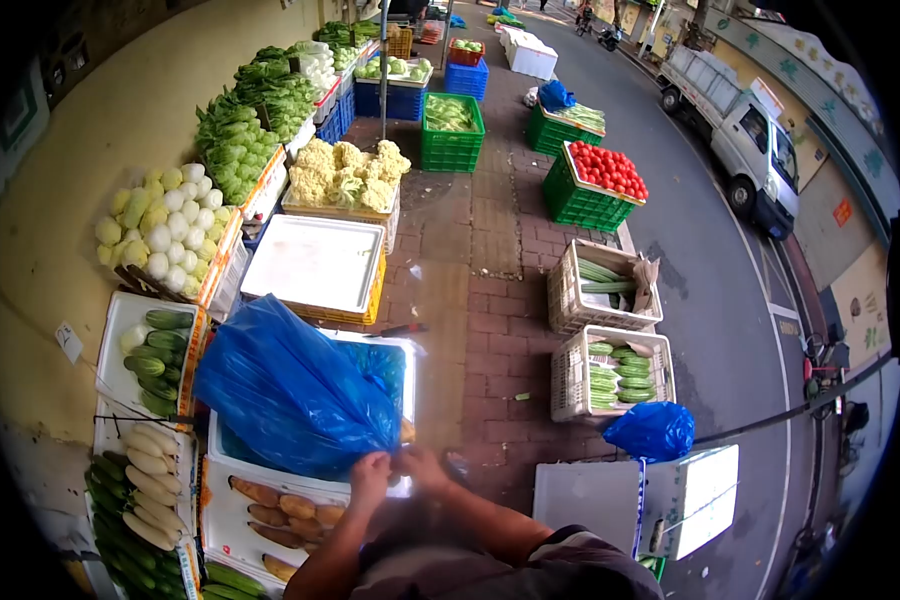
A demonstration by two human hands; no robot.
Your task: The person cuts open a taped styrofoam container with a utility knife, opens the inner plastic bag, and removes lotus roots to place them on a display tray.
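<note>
A large blue plastic bag [290, 385] lies spread over a white foam box [407, 365] in front of me. My left hand [370, 472] is closed with its fingers pinched on the near corner of the bag. Close beside it, my right hand [425, 470] is also closed at that corner, slightly smeared by motion. Just past the bag's edge, a bit of something brown [407, 430] shows in the box. Below my left hand, brown lotus roots [270, 515] lie in a white foam tray [225, 530].
Along the left wall stand white radishes [150, 480], cucumbers [160, 360], cauliflower [345, 170] and a white foam lid [315, 262]. Crates of gourds [620, 375] and tomatoes [605, 170] line the right side. A brick walkway [490, 370] runs between. A truck [740, 130] is on the road.
</note>
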